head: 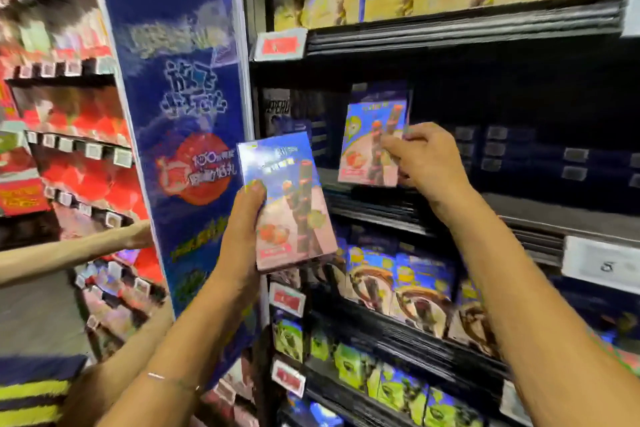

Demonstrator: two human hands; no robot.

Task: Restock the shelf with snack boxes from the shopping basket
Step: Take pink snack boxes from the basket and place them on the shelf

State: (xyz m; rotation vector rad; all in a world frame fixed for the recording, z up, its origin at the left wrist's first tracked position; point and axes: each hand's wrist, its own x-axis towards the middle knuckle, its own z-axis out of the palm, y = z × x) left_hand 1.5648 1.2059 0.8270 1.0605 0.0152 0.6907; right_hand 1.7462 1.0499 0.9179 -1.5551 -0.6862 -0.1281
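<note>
Left hand (242, 229) grips snack box (292, 184); right hand (429, 165) seemingly pinches shelved box (367, 142).

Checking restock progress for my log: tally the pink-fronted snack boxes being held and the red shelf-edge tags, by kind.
Pink-fronted snack boxes: 2, one gripped by the left hand, one pinched by the right hand. More may be stacked behind the left one; cannot tell.
Red shelf-edge tags: 3
Total: 5

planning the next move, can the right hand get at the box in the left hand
Probably yes, once free: the right hand pinches a box on the shelf, so it must let go first. The left hand holds the other box up close by, with nothing between.
</note>
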